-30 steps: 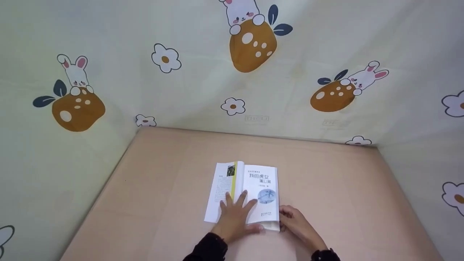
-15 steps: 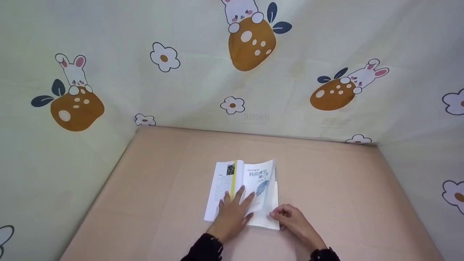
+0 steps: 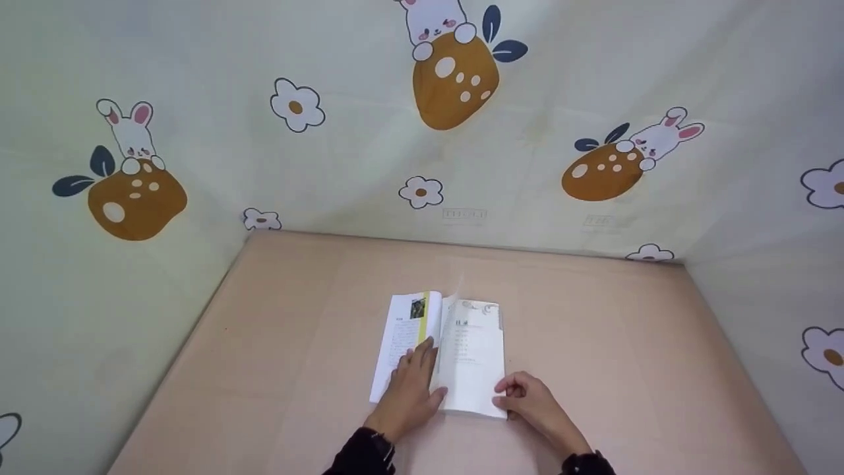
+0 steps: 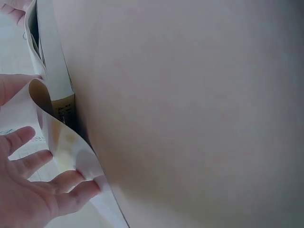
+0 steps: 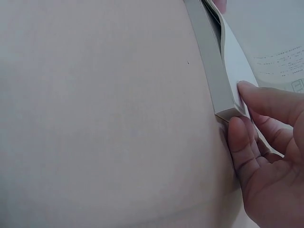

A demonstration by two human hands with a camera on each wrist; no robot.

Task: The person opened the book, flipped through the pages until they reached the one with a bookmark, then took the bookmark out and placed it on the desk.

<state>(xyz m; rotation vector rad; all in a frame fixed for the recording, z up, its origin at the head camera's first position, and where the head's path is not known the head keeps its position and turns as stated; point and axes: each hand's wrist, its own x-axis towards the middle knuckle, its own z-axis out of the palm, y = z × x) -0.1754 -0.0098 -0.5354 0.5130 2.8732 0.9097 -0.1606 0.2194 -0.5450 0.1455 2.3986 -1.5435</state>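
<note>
An open book (image 3: 471,382) lies on the table, its cover spread to the left with a flap (image 3: 402,330) bearing a small photo and a yellow strip. My left hand (image 3: 409,389) rests on the left side by the fold, fingers extended; the left wrist view shows the fingertips against the curved cover flap (image 4: 78,154). A thin page (image 3: 455,293) stands up blurred at the fold. My right hand (image 3: 534,406) holds the book's lower right corner. In the right wrist view, one fingertip (image 5: 247,90) lies on the top page and another digit sits against the corner's side.
A light brown table (image 3: 297,284) surrounds the book. Pale cloth walls (image 3: 356,165) with rabbits, flowers and orange fruit shapes enclose it at the back and both sides.
The title page has lifted and swung left to the fold, uncovering a page with short lines of text. My left hand has shifted slightly left; the right fingertips have come onto the book's corner.
</note>
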